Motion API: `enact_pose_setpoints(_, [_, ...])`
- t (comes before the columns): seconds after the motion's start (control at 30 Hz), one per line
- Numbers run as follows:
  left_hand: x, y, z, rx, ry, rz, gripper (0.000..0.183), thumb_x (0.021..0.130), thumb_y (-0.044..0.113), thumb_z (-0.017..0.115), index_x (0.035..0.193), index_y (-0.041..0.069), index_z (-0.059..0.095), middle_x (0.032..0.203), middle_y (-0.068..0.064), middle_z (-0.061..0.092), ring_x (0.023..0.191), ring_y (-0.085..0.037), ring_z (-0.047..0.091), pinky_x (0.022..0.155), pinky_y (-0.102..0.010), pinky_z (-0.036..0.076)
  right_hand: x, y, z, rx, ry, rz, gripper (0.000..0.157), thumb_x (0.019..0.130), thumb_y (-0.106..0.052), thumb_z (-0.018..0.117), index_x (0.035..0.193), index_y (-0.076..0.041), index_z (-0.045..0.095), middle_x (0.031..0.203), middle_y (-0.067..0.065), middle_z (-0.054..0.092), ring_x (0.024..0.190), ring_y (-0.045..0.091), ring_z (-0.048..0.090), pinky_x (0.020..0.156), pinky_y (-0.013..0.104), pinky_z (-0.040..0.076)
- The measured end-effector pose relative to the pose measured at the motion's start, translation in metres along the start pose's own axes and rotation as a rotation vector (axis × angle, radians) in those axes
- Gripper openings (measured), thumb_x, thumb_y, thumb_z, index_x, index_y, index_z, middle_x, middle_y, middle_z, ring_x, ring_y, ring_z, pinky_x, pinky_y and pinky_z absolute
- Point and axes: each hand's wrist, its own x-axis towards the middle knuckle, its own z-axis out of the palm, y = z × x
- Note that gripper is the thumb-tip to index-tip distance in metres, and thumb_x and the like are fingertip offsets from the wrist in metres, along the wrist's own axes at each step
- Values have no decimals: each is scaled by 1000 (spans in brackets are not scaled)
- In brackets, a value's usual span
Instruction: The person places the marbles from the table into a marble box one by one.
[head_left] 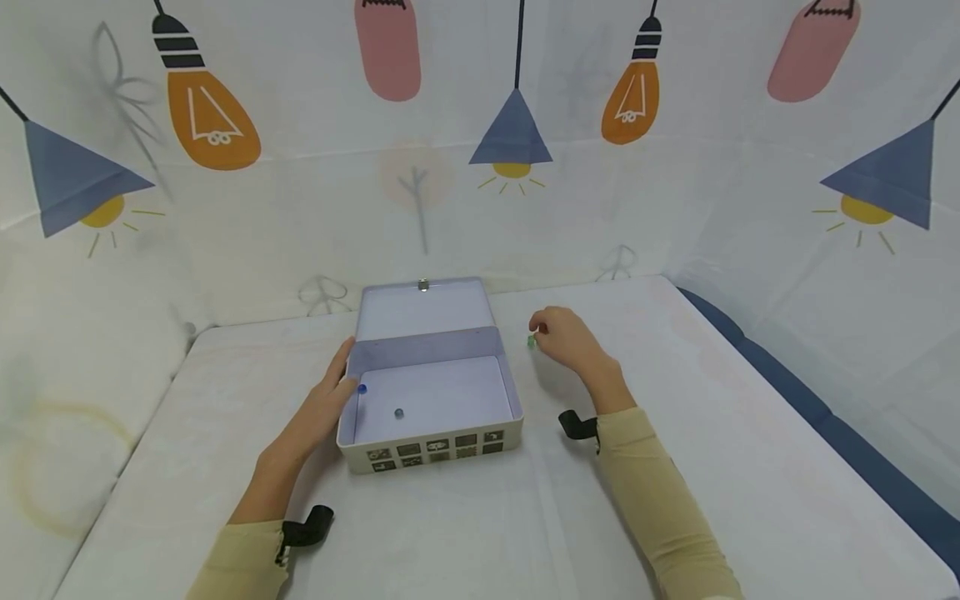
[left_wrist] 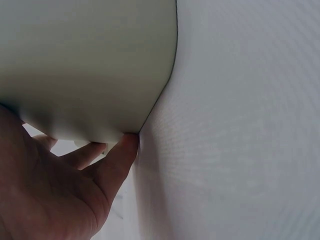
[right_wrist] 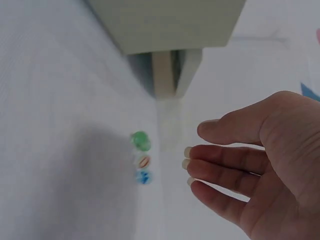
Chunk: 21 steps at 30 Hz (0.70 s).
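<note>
A pale tin box [head_left: 431, 396] with its lid [head_left: 423, 310] swung back stands on the white-covered table. Inside lie a blue marble [head_left: 362, 389] by the left wall and a greyish marble [head_left: 398, 413] on the floor. My left hand [head_left: 330, 404] holds the box's left side, thumb at the rim and fingers along the outer wall. To the right of the box, my right hand [head_left: 564, 335] hovers with loosely bent fingers and nothing between them. Near it in the right wrist view sit a green marble [right_wrist: 141, 141], a clear one with an orange swirl [right_wrist: 144, 161] and a blue-patterned one [right_wrist: 144, 177].
White cloth [head_left: 600, 517] covers the table. Behind it hangs a white curtain [head_left: 315, 225] printed with lamps and bulbs. Dark blue padding [head_left: 810, 408] runs along the right edge. Black wrist cameras [head_left: 307, 527] sit on both forearms.
</note>
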Motion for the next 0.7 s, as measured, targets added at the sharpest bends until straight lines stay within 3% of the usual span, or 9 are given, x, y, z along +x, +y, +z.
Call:
enact_pose_setpoints(0.33, [2,-1,0,-6,-2,3,67,104,30,29,159,38,-9,169,-4,-3,156,-38,1,121,-67,7,2,30,16,-29,-35,112,29,86,-3,56,110,0,71,96,16,66,88,29,60,80,44,51])
enact_pose_setpoints(0.5, [1,-2,0,-10,-5,6,67,104,30,29,156,44,-10,169,-2,-4,156,-38,0,121,-68,7,2,34,19,-33,-50,127,30,88,-5,56,113,0,71,95,16,66,87,28,59,79,44,50])
enact_pose_setpoints(0.7, [1,-3,0,-9,-6,2,67,104,30,29,157,42,-10,169,-3,-4,156,-37,0,121,-68,6,2,34,24,-46,-81,152,31,89,-6,56,116,0,70,101,17,66,90,28,60,83,45,51])
